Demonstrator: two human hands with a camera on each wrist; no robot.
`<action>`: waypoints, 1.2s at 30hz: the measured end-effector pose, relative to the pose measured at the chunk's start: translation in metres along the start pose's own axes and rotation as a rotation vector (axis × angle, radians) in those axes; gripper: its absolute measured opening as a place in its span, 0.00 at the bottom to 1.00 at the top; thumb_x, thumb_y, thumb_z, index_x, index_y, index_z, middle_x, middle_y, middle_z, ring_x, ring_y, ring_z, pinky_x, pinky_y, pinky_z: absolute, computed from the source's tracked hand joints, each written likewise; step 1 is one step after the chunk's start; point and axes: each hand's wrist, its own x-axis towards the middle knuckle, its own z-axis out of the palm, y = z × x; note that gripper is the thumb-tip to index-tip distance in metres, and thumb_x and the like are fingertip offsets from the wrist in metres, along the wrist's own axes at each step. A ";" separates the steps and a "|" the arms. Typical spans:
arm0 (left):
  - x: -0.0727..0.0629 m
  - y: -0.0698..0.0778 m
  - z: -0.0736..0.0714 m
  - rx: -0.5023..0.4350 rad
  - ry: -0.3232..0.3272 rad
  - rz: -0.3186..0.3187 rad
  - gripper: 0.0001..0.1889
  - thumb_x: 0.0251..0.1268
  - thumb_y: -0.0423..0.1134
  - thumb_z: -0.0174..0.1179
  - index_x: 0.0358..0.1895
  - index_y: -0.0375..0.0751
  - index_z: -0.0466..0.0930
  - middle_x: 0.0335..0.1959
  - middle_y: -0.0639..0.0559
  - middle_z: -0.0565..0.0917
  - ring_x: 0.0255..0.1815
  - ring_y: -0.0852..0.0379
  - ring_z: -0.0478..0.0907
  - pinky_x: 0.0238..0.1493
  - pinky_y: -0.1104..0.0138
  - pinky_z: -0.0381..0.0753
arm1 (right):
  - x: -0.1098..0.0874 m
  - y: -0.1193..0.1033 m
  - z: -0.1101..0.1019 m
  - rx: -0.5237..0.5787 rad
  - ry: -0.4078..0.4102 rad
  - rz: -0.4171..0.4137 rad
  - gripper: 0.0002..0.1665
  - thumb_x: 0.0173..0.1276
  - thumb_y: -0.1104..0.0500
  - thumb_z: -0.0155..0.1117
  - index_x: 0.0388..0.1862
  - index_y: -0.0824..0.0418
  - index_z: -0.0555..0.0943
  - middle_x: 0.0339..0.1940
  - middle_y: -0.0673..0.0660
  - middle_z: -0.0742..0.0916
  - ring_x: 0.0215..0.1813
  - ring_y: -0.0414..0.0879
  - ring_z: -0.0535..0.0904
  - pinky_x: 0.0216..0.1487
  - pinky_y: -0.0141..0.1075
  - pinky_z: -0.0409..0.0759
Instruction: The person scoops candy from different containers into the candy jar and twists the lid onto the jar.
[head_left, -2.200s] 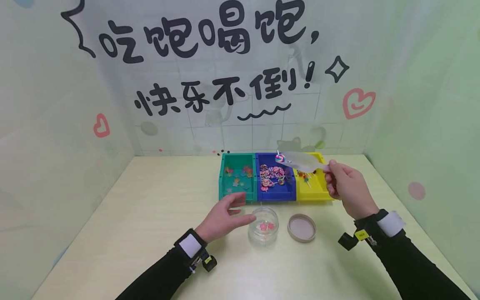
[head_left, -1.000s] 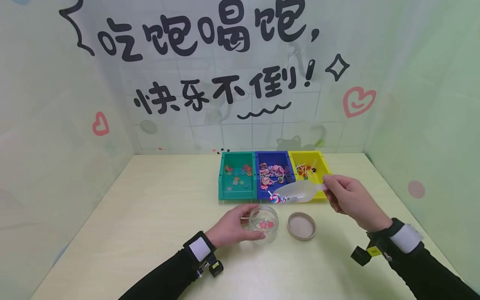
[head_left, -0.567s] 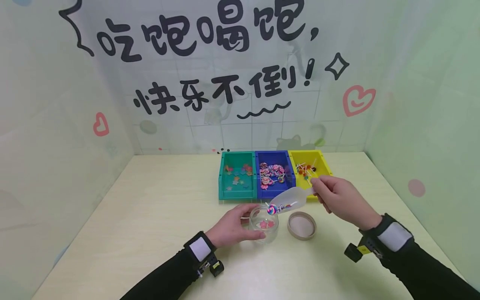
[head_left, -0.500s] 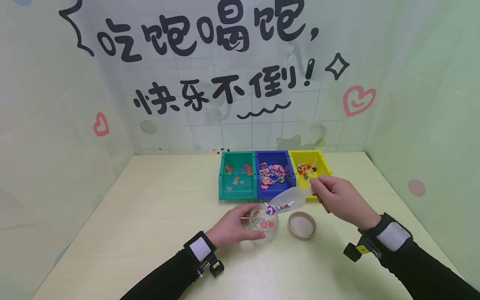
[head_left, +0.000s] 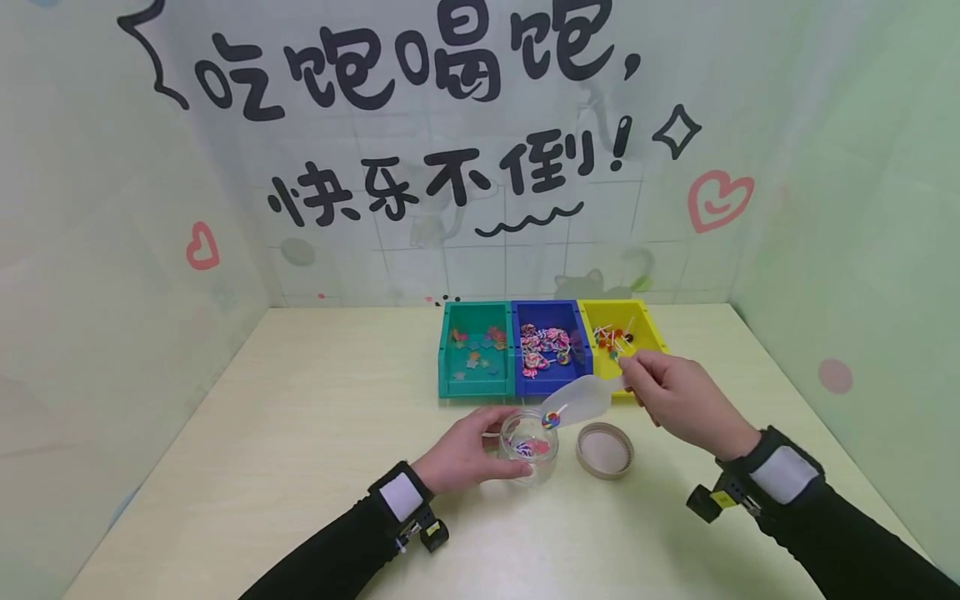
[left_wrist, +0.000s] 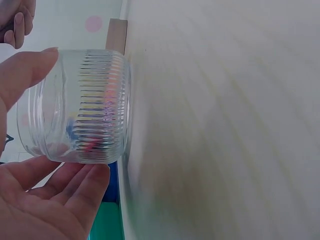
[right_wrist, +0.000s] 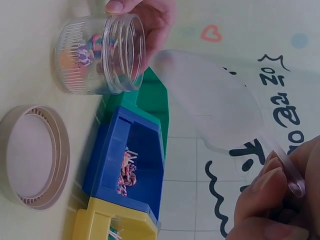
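My left hand point(head_left: 476, 450) grips a clear ribbed jar point(left_wrist: 95, 105) standing on the table, thumb on one side and fingers on the other. Pink pieces and a striped candy piece point(right_wrist: 84, 54) lie inside it. In my right hand point(head_left: 678, 400) I pinch the handle of a translucent white scoop point(head_left: 581, 402), its tip tilted down at the jar's mouth. One swirl lollipop piece point(head_left: 551, 419) sits at the scoop's tip. A round lid point(head_left: 604, 451) lies right of the jar, hollow side up.
Behind the jar stand three joined bins: a green bin point(head_left: 448, 367) with small star and flower pieces, a blue bin point(head_left: 577, 385) with swirl lollipops, and a yellow bin point(head_left: 652, 329) with stick lollipops. A printed curtain point(head_left: 337, 267) rises behind.
My right hand has brought the scoop from over the bins down to the jar's mouth, and a striped piece has dropped in. My left hand has closed around the jar.
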 end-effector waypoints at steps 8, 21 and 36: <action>0.000 0.000 0.000 0.002 0.003 0.007 0.42 0.64 0.46 0.82 0.80 0.43 0.73 0.72 0.44 0.81 0.72 0.41 0.82 0.72 0.49 0.83 | -0.002 -0.001 0.002 -0.085 0.043 -0.078 0.19 0.90 0.49 0.55 0.39 0.57 0.82 0.22 0.50 0.75 0.25 0.46 0.71 0.26 0.35 0.67; -0.001 0.001 0.001 0.019 0.008 -0.005 0.41 0.64 0.47 0.82 0.79 0.45 0.74 0.71 0.45 0.81 0.72 0.41 0.81 0.73 0.47 0.83 | -0.001 0.000 0.005 -0.087 0.045 -0.101 0.19 0.90 0.50 0.56 0.37 0.56 0.82 0.22 0.49 0.75 0.26 0.45 0.71 0.25 0.34 0.67; 0.000 0.004 0.000 0.007 0.004 0.010 0.41 0.64 0.46 0.82 0.78 0.44 0.75 0.70 0.46 0.82 0.71 0.43 0.82 0.73 0.48 0.83 | 0.003 0.010 0.003 0.003 -0.007 0.017 0.22 0.90 0.45 0.54 0.42 0.59 0.81 0.25 0.53 0.76 0.27 0.48 0.73 0.25 0.35 0.68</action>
